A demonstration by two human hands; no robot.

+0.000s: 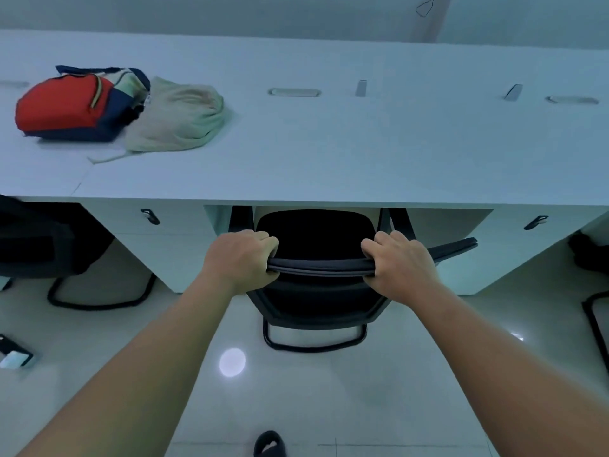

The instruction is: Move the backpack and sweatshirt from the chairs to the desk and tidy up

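A: Item one, the bench [329, 153]?
B: Long white top, running the full width of the view. Three oval cable slots along its far side, two small grey upright fittings between them.

A: Item two, the backpack [71, 105]?
B: Red front panel, navy base and trim. Lying flat on the bench, towards the far left corner, well back from the near edge.

A: Item three, the sweatshirt [178, 118]?
B: Pale cream, bundled loosely. On the bench just right of the backpack and touching it. One drawstring [110, 157] trails out towards the near edge.

A: Item four, the chair [316, 258]?
B: Black, sled base on the tiled floor [296, 390]. Seat tucked under the near edge of the bench, at the middle bay; backrest outside, facing the person.

A: The hands?
B: Left hand [242, 258]: clenched over the top rail of the backrest at its left end, fingers curled over the front. Right hand [400, 262]: gripping the same rail at its right end. Both forearms bare and stretched out straight.

A: Other entries?
B: A second black chair [39, 239] under the left bay. A dark shape at the far right, partly cut off by the frame; cannot tell what it is. A dark slipper [270, 443] at the bottom edge.
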